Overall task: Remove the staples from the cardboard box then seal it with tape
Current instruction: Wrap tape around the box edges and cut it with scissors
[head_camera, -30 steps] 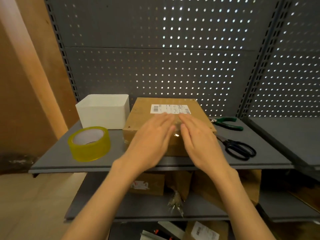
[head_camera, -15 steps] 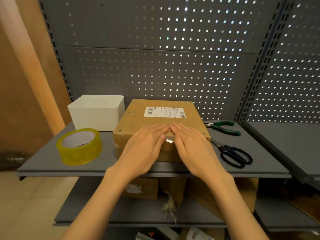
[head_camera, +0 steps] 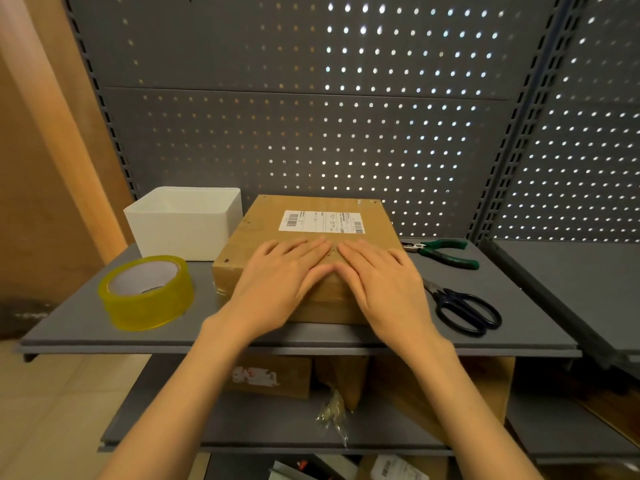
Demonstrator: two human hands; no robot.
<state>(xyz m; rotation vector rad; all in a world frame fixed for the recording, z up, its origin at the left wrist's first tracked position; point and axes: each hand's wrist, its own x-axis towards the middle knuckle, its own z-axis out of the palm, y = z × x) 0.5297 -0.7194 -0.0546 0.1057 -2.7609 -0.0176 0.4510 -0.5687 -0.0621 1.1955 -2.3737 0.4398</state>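
Box point(head_camera: 308, 233): flattened left hand point(head_camera: 280, 282) and right hand point(head_camera: 384, 282), fingers together, now slid toward 6 o'clock; tape smoothed, sealing judged near done.

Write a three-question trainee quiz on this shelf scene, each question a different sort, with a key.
1. True or false: both hands lie flat on the cardboard box.
2. Which tool lies nearest the shelf's front edge? A) green-handled pliers B) black scissors C) a hammer
3. Fill in: the yellowish tape roll stands in front of the white ____.

Key: 1 true: left hand and right hand, fingers straight. 2 B. 3 bin.
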